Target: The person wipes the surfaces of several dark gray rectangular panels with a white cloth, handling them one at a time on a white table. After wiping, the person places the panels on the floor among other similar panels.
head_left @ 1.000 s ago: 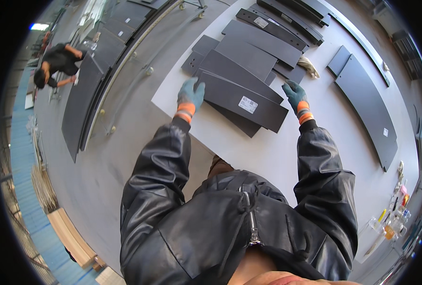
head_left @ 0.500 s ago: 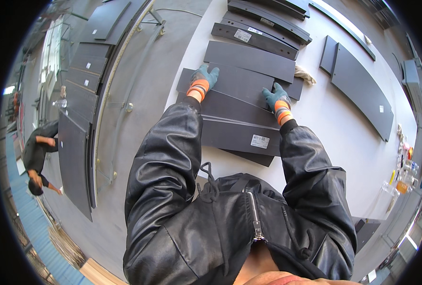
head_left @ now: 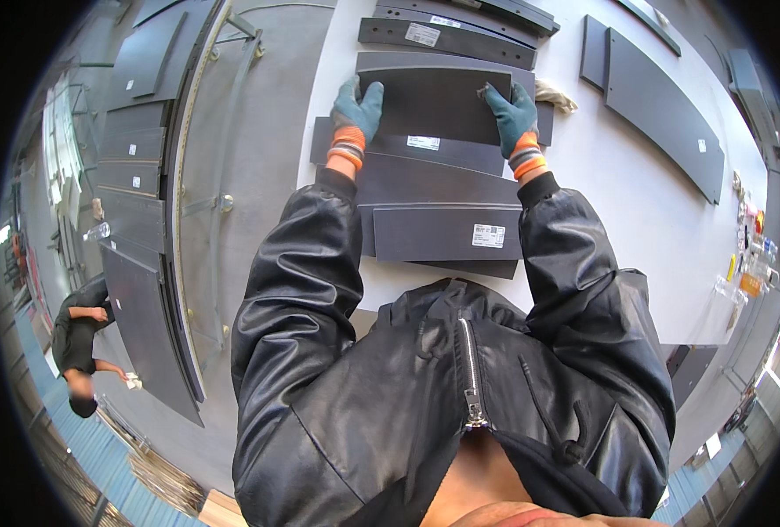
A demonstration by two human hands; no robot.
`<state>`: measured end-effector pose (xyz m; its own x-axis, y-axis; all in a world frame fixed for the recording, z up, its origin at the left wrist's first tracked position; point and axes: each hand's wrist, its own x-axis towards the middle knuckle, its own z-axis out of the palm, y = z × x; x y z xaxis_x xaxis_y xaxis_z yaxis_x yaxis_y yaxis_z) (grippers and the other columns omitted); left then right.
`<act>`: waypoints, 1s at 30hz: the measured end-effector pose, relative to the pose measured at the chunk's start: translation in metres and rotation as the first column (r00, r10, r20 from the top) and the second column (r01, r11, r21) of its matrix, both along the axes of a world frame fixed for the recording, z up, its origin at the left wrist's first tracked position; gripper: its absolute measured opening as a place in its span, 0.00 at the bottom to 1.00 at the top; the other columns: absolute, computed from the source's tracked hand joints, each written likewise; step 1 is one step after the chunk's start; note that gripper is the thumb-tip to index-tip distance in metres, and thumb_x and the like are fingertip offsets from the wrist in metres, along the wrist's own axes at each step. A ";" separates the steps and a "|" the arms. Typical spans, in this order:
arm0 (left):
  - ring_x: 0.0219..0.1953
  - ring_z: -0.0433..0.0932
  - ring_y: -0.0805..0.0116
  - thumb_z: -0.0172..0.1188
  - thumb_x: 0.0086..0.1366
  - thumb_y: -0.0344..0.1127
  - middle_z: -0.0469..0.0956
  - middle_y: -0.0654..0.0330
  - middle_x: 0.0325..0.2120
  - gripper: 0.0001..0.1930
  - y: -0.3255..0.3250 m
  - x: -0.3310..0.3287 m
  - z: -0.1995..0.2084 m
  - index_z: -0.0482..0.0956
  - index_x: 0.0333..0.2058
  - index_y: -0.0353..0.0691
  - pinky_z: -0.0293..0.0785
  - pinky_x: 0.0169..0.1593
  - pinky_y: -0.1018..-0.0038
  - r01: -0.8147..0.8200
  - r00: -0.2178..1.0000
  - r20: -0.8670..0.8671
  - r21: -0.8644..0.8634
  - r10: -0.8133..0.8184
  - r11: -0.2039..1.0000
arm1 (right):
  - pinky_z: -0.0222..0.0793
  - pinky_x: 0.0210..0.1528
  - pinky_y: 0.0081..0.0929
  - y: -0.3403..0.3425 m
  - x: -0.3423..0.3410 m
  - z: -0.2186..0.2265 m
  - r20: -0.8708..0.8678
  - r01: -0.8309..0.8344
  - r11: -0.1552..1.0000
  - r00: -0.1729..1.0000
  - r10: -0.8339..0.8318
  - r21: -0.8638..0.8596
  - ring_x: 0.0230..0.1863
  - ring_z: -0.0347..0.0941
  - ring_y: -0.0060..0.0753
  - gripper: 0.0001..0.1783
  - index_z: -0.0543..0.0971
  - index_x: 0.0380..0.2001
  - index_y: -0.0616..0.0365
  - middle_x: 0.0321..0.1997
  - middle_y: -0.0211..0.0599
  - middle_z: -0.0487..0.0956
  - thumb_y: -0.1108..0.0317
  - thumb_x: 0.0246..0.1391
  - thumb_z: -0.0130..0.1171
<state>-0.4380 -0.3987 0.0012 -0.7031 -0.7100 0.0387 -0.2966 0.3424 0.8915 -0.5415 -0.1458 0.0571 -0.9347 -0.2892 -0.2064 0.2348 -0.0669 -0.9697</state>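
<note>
Where the co-worker [head_left: 78, 338] is: beside stacked dark boards [head_left: 148, 307], white cloth [head_left: 133, 380] in hand.
My left hand [head_left: 356, 110]: closed on the left end of a dark grey panel [head_left: 442, 104].
Panel: between my hands, over the other grey panels [head_left: 442, 182] (a sticker [head_left: 423, 142] shows just below its edge).
My right hand [head_left: 515, 112]: gripping the panel's right end.
White table [head_left: 618, 255], right side: a pale cloth [head_left: 557, 97] near my hand, then a curved panel [head_left: 667, 110] farther off.

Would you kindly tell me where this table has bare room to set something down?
The widest bare patch of white table lies between the right sleeve, the curved panel and the small items. A narrower gap separates the cloth from that panel. Leftward is crowded: overlapping boards lie under the left hand and right hand.
</note>
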 end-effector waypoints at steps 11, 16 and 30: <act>0.61 0.69 0.50 0.65 0.67 0.37 0.66 0.46 0.62 0.33 0.101 0.037 0.100 0.63 0.67 0.36 0.68 0.64 0.58 0.073 0.926 -0.229 -0.673 -0.301 0.736 | 0.78 0.50 0.24 0.129 0.021 0.098 0.031 0.265 0.937 0.964 -0.265 -0.228 0.45 0.80 0.25 0.21 0.77 0.53 0.71 0.44 0.38 0.85 0.68 0.60 0.66; 0.68 0.62 0.35 0.70 0.61 0.47 0.60 0.37 0.67 0.43 0.155 0.108 0.056 0.62 0.68 0.34 0.62 0.68 0.47 0.588 0.717 0.086 -0.607 -0.691 0.535 | 0.76 0.51 0.22 0.208 0.082 0.117 0.118 0.493 0.841 0.870 -0.479 -0.224 0.43 0.80 0.24 0.21 0.78 0.52 0.72 0.42 0.38 0.84 0.70 0.59 0.67; 0.70 0.58 0.40 0.77 0.34 0.63 0.60 0.42 0.68 0.68 0.185 0.136 0.020 0.53 0.73 0.40 0.52 0.72 0.48 0.827 0.519 0.648 -0.546 -0.558 0.135 | 0.76 0.54 0.26 0.336 0.205 0.086 0.228 0.624 0.731 0.782 -0.580 -0.278 0.44 0.81 0.26 0.18 0.80 0.49 0.66 0.42 0.37 0.85 0.66 0.59 0.68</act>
